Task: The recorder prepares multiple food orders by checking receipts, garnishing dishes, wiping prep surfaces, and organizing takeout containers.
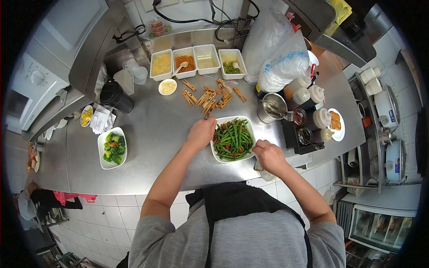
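Observation:
A white square dish [214,154] of cooked green beans [233,139] with reddish bits stands on the steel counter in front of me. My left hand [202,133] grips the dish's upper left rim, its fingertips partly hidden. At the right rim is my right hand [269,156], closed on a pale cloth [266,175] that hangs below it near the counter's edge. Wooden clothespins [208,99] with markings lie in a loose pile just beyond the dish; one end comes close to my left fingers. Farther left sits a white dish of broccoli [114,147].
Condiment tubs [207,59] line the back, with a small bowl [167,87] before them. A black lidded cup [116,96] and paper slips [102,120] stand left. To the right are a steel pot [272,108], squeeze bottles [321,118] and plastic bags [283,68].

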The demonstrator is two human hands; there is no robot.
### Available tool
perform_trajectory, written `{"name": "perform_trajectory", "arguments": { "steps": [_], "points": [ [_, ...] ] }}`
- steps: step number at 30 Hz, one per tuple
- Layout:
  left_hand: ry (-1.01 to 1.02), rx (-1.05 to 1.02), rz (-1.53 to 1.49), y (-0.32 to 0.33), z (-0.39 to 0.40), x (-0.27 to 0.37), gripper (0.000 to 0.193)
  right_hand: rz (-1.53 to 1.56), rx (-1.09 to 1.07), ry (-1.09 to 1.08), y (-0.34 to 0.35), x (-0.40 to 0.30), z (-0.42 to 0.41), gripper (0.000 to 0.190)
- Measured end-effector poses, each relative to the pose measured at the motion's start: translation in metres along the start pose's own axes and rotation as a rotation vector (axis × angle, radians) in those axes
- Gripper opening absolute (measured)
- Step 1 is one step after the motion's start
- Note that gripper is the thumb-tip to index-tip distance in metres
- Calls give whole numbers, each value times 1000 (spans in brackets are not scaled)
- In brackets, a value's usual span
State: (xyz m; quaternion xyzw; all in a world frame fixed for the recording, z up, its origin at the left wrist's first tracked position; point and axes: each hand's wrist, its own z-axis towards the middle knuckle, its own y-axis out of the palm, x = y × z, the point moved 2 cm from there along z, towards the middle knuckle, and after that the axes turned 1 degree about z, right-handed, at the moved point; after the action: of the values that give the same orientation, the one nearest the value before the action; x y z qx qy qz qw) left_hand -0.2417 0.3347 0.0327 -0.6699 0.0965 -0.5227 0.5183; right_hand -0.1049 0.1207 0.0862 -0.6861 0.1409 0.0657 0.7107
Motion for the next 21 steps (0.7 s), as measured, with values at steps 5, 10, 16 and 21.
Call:
{"name": "perform_trajectory", "arguments": {
  "steps": [5,10,16,21],
  "points": [
    [17,47,5,3,-7,-2,21,691,-25,87,-2,30,-14,13],
    [-81,80,-52,4,-10,-2,25,759,372,380,-2,50,-24,12],
    [-235,116,-361,3,-19,-6,36,760,49,220,7,-13,-22,14],
    [-310,-96,-657,-27,-91,4,51,1221,189,216,-40,-48,-16,14]
  ]
}}
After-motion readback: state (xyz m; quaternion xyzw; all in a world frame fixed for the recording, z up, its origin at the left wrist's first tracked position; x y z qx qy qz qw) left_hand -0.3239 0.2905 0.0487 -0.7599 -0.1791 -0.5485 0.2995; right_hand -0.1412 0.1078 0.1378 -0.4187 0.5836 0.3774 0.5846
